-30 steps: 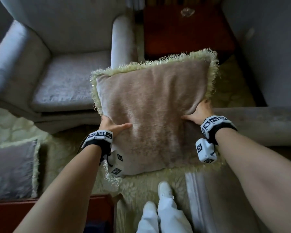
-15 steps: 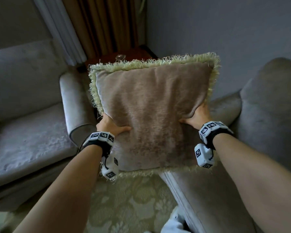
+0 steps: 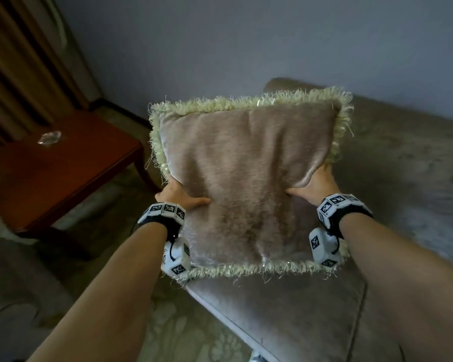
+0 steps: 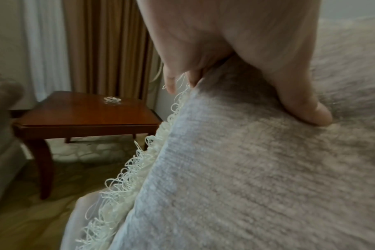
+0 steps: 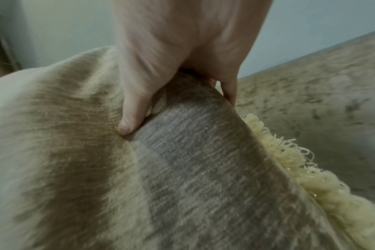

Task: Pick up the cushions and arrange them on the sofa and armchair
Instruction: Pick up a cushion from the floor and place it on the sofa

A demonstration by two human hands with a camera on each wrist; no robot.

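I hold a square beige cushion with a pale yellow fringe upright in the air, over the end of the grey sofa. My left hand grips its left edge, thumb on the front face and fingers behind. My right hand grips the right edge the same way. In the left wrist view the thumb of my left hand presses into the cushion. In the right wrist view the thumb of my right hand dents the cushion, with the sofa behind. The armchair is out of view.
A dark red wooden side table with a small glass dish stands at the left, in front of brown curtains. A grey wall rises behind the sofa. Patterned carpet covers the floor below.
I have turned to the right with the cushion held in both hands. The armchair has left the view and the sofa now fills the right side.
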